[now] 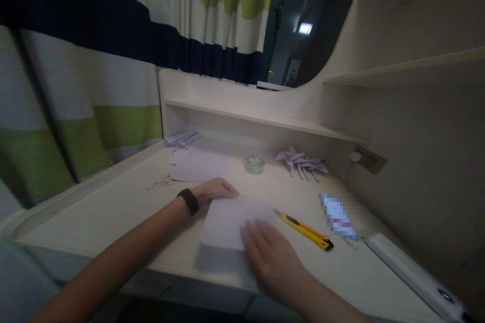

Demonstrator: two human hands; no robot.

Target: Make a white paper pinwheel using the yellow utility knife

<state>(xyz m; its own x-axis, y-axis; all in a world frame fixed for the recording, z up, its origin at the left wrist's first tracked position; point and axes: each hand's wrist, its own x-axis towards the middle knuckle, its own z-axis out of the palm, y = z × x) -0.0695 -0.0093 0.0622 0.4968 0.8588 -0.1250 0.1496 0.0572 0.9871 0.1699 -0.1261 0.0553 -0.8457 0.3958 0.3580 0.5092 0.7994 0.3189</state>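
A white sheet of paper point(232, 218) lies on the pale wooden desk point(113, 212) near its front edge. My left hand point(214, 191), with a black band on the wrist, rests flat at the sheet's far left corner. My right hand point(271, 255) lies flat on the sheet's near right part, fingers spread and blurred. A yellow utility knife point(305, 230) lies just right of the sheet, close to my right hand.
A roll of clear tape point(254, 164) and folded paper pinwheels point(301, 162) sit farther back. More paper point(200, 165) and strips point(182, 140) lie at the back left. A blurred-out small item point(338, 217) and a white bar point(413, 275) lie at right. Shelves and a striped curtain stand behind.
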